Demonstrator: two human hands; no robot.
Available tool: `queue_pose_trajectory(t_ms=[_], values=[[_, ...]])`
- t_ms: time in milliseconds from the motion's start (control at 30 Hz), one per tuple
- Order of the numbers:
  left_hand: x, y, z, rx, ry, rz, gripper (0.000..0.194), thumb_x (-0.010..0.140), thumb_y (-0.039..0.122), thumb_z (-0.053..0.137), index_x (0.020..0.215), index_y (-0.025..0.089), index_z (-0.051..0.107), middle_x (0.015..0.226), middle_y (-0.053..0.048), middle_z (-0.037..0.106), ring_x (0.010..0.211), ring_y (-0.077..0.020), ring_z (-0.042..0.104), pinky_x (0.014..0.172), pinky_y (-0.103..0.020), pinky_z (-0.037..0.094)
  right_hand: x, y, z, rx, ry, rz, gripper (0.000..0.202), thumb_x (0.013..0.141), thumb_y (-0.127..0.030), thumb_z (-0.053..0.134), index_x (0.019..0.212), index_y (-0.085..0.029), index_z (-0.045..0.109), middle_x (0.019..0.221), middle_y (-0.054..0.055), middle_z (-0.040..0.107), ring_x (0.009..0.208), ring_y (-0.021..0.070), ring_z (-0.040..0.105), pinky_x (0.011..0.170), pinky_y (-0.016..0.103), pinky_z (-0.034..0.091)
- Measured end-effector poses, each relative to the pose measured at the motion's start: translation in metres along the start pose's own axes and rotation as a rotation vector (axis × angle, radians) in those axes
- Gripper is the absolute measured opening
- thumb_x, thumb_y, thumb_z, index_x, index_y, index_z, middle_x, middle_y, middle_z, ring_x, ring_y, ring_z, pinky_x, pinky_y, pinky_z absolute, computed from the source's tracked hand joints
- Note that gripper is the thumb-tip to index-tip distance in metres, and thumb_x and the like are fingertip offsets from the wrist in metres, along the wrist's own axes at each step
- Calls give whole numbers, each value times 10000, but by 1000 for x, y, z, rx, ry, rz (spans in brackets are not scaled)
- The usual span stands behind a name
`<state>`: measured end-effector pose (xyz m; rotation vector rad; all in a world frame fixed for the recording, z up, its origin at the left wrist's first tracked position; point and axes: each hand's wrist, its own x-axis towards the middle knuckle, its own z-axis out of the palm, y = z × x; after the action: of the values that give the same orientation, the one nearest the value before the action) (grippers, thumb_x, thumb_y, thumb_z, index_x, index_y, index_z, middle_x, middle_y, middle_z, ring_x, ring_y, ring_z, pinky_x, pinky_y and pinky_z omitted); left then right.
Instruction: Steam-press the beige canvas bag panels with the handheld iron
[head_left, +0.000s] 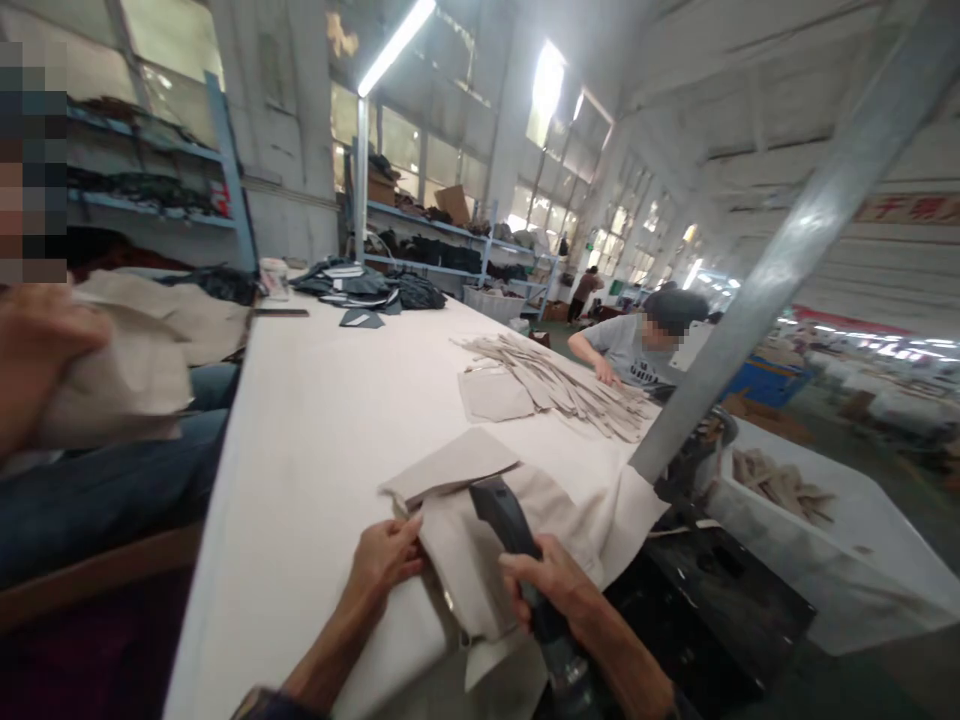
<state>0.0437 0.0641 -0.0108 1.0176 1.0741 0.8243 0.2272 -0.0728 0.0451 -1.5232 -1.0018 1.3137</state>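
Beige fabric pieces (469,560) lie partly folded at the near edge of the white table. At their left side, my left hand (391,553) has its fingers closed on the fabric edge. My right hand (551,590) wraps around a black handheld tool with a curved, tapered nozzle (499,505). The nozzle rests on or just above the cloth; I cannot tell which. A stiffer-looking beige flap (454,465) lies beyond the nozzle, and more cloth spreads right toward a metal post (757,300).
A fanned pile of beige strips (562,385) lies across the white table (315,430), near a co-worker (637,335). Dark garments (360,285) sit at the far end. Another person's hand (49,345) holds beige cloth at left. A white bin (832,540) stands right.
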Motion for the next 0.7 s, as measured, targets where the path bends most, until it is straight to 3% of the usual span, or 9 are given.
queue_pose_trajectory(t_ms=[100, 267, 433, 567, 700], values=[[0, 3, 13, -5, -35, 60, 381, 555, 436, 726, 631, 99, 565, 588, -60, 602, 520, -155, 569, 520, -298, 490, -9, 5, -4, 45, 25, 19, 363, 739, -493, 637, 791, -156, 514, 544, -43, 514, 392, 87, 444, 382, 207, 357], [5, 1, 24, -54, 22, 200, 202, 540, 241, 639, 685, 105, 606, 601, -15, 595, 566, -147, 552, 515, -248, 430, -21, 2, -6, 56, -135, -50, 376, 748, -476, 647, 846, -129, 542, 562, -42, 501, 367, 78, 441, 365, 208, 371], [-3, -2, 24, -80, -27, 356, 321, 627, 243, 572, 920, 140, 653, 782, -24, 637, 780, -187, 587, 643, -265, 467, -40, -8, -10, 64, -162, -77, 373, 771, -436, 639, 941, -125, 522, 580, -48, 497, 378, 74, 448, 367, 201, 400], [-12, 2, 21, 27, -57, 550, 242, 701, 260, 568, 889, 153, 677, 775, -16, 564, 790, -169, 545, 705, -263, 447, -50, -25, -9, 73, -167, -96, 338, 790, -378, 626, 994, -135, 508, 588, -51, 503, 385, 76, 460, 373, 194, 406], [-19, 6, 23, 131, -71, 629, 216, 776, 264, 532, 905, 168, 675, 763, -10, 481, 759, -153, 497, 678, -246, 430, -46, -44, -5, 48, -214, -132, 292, 808, -353, 612, 981, -128, 543, 568, -44, 506, 395, 81, 467, 376, 189, 416]])
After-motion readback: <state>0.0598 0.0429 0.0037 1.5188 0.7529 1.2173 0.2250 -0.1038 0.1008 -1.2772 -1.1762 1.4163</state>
